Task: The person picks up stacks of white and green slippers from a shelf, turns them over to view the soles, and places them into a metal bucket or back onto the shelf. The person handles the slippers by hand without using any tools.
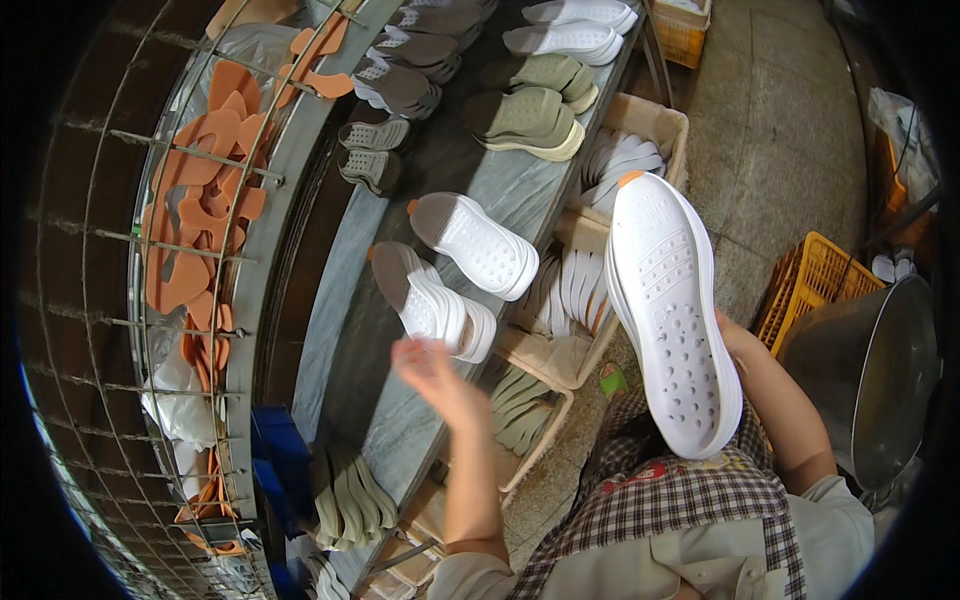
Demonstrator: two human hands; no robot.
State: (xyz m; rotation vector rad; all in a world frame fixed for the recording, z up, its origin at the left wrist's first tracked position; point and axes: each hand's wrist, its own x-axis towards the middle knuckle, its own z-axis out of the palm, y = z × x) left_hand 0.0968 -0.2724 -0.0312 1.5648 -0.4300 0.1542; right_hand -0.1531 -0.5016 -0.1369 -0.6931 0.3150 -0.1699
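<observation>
A large white shoe sole (675, 320) with a dimpled face and an orange tip stands upright in front of my body. My right hand (733, 338) grips it from behind, with most of the fingers hidden by the sole; a second white edge shows along its left side. Over the bench, my left hand (434, 375) is blurred by motion, close to the heel end of a white sole stack (430, 300); whether it touches the stack is unclear. Just beyond lies another white sole pair (478, 245), also with an orange tip.
Along the grey bench (530, 195) lie olive soles (530, 115), more white soles (565, 40) and small grey soles (372, 155). Lined crates of white strap-like pieces (570, 290) stand beside it. A wire mesh (130, 235) encloses orange scraps (205, 200). At right are a yellow crate (815, 285) and a metal drum (865, 365).
</observation>
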